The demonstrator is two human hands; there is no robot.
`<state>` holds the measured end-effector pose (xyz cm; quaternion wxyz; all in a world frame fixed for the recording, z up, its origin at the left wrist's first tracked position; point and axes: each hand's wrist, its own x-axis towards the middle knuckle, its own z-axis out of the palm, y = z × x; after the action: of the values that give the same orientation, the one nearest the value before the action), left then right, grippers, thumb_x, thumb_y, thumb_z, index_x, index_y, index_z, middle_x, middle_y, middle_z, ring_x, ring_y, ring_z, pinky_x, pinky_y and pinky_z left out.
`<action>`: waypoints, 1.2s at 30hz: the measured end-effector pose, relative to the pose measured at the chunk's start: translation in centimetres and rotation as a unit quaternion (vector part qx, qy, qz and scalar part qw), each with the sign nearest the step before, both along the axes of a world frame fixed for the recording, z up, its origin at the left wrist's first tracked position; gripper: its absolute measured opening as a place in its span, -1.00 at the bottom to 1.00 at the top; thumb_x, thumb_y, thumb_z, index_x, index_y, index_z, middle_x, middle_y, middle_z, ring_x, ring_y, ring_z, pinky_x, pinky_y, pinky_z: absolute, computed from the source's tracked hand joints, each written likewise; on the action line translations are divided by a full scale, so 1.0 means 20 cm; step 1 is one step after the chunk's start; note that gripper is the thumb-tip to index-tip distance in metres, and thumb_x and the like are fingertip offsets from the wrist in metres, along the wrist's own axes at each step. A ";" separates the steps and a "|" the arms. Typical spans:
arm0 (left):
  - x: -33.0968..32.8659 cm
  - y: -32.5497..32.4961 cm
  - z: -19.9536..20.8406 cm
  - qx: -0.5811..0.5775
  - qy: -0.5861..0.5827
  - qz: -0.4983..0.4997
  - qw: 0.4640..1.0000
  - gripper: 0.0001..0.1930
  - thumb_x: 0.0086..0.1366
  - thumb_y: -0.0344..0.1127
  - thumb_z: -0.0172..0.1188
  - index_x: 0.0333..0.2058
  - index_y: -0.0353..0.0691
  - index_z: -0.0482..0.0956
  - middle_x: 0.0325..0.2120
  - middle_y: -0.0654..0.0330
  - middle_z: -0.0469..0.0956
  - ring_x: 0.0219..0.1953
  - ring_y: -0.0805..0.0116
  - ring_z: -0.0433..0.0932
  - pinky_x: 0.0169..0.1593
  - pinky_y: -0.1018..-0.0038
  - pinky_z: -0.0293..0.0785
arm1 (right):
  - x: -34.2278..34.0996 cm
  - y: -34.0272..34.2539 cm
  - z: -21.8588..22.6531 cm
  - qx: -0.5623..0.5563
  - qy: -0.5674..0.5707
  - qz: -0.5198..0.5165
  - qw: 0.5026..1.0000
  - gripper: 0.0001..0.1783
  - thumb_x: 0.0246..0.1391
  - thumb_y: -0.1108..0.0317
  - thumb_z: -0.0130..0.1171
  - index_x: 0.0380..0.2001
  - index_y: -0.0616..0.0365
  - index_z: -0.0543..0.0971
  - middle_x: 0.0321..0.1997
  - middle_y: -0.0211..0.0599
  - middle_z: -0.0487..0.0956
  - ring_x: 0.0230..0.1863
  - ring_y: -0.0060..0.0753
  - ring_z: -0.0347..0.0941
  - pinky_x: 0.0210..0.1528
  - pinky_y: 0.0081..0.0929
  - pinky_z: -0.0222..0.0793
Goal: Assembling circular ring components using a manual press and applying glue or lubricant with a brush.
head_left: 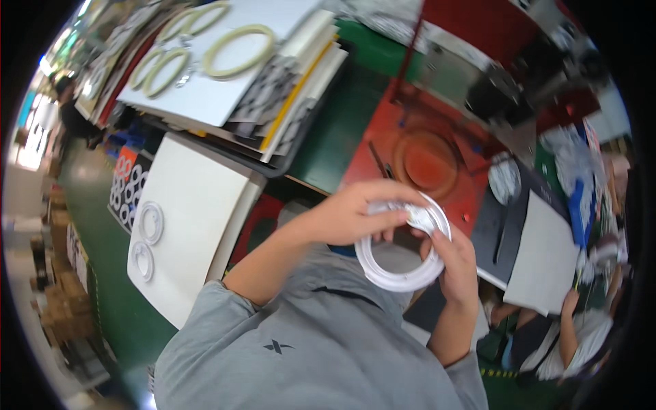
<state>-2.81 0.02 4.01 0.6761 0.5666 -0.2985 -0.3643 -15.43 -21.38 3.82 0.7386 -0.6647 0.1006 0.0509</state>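
I hold a white ring point(402, 281) in front of my body, tilted toward me. My right hand point(456, 263) grips its right side, with the fingers partly hidden behind the rim. At the ring's upper part, my left hand point(352, 210) is closed, its thumb and fingers pinching. A small crumpled, silvery-white piece point(421, 219) shows beside the left fingertips, inside the ring's upper right edge. Whether that piece is attached to the ring cannot be told. Beyond my hands, a red machine bed carries a round reddish-brown disc point(429, 162).
Two white rings point(151, 223) lie on a white board stack point(195, 174) to the left. Cream rings point(239, 52) rest on stacked sheets behind it. A pale sheet point(545, 256) covers part of the dark table at right. Another person point(570, 342) is at lower right.
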 end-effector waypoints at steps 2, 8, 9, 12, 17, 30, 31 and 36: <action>0.01 0.00 0.00 -0.002 0.004 -0.032 0.999 -0.65 0.51 -0.38 0.15 0.23 -0.19 0.58 -0.14 0.24 0.61 -0.31 0.59 0.56 -0.22 0.58 0.53 | 0.00 -0.01 0.02 0.014 0.038 0.003 0.999 -0.60 0.45 0.14 0.05 -0.02 0.30 0.63 -0.48 -0.45 0.56 -0.61 -0.70 0.38 -0.57 -0.69 0.20; 0.00 0.00 -0.01 -0.016 0.036 0.008 0.999 -0.69 0.48 -0.35 0.21 0.15 -0.17 0.57 -0.23 0.28 0.63 -0.36 0.57 0.57 -0.26 0.57 0.55 | 0.02 0.00 0.00 0.024 0.034 0.003 0.999 -0.59 0.44 0.15 0.05 -0.02 0.34 0.61 -0.50 -0.40 0.55 -0.58 -0.72 0.35 -0.54 -0.70 0.13; 0.00 0.00 -0.02 -0.019 0.035 0.010 0.999 -0.71 0.47 -0.34 0.21 0.12 -0.17 0.58 -0.28 0.27 0.63 -0.39 0.55 0.58 -0.28 0.56 0.56 | 0.03 0.00 0.00 0.026 0.032 0.004 0.999 -0.59 0.44 0.15 0.06 -0.02 0.34 0.61 -0.50 -0.40 0.55 -0.56 -0.72 0.35 -0.51 -0.71 0.13; 0.03 0.03 0.00 -0.004 0.019 -0.018 1.000 -0.66 0.50 -0.34 0.17 0.20 -0.15 0.56 -0.21 0.25 0.63 -0.36 0.54 0.58 -0.26 0.55 0.56 | 0.04 -0.02 0.00 0.038 0.038 0.019 0.998 -0.60 0.43 0.17 0.07 -0.03 0.35 0.61 -0.48 -0.39 0.56 -0.54 -0.71 0.37 -0.49 -0.70 0.14; 0.02 0.04 0.00 -0.031 -0.002 -0.006 1.000 -0.59 0.52 -0.31 0.15 0.30 -0.14 0.48 -0.08 0.22 0.62 -0.32 0.52 0.58 -0.19 0.53 0.58 | 0.06 -0.02 0.00 0.029 0.033 0.012 0.999 -0.60 0.44 0.17 0.07 -0.03 0.36 0.60 -0.47 -0.37 0.57 -0.55 -0.68 0.37 -0.49 -0.69 0.14; -0.03 0.21 0.03 -0.019 -0.105 0.052 0.993 -0.53 0.52 -0.26 0.13 0.34 -0.20 0.41 0.02 0.01 0.60 -0.08 0.28 0.62 -0.04 0.39 0.58 | 0.07 -0.04 0.00 0.072 0.013 0.005 0.997 -0.62 0.44 0.23 0.10 0.05 0.38 0.55 -0.15 -0.24 0.66 -0.32 -0.66 0.50 -0.33 -0.74 0.33; -0.05 0.23 0.03 -0.026 -0.175 0.089 0.980 -0.50 0.51 -0.26 0.14 0.36 -0.22 0.38 0.03 -0.08 0.57 0.09 0.17 0.59 0.08 0.34 0.56 | 0.09 -0.08 -0.02 0.051 0.021 -0.051 0.997 -0.61 0.44 0.22 0.10 0.08 0.37 0.56 -0.08 -0.20 0.67 -0.25 -0.64 0.53 -0.27 -0.73 0.37; -0.10 0.70 0.03 0.060 -0.055 0.215 0.973 -0.69 0.49 -0.15 0.21 0.03 -0.24 0.63 -0.24 0.15 0.72 -0.33 0.41 0.71 -0.21 0.47 0.64 | 0.19 -0.24 -0.07 -0.009 0.018 -0.152 0.988 -0.53 0.43 0.09 0.12 0.16 0.25 0.59 -0.06 -0.39 0.68 -0.32 -0.76 0.48 -0.44 -0.72 0.21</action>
<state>-4.81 13.98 4.57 0.6861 0.6761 -0.1837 -0.1960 -11.70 -26.18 2.41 0.7298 -0.6473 0.2139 -0.0506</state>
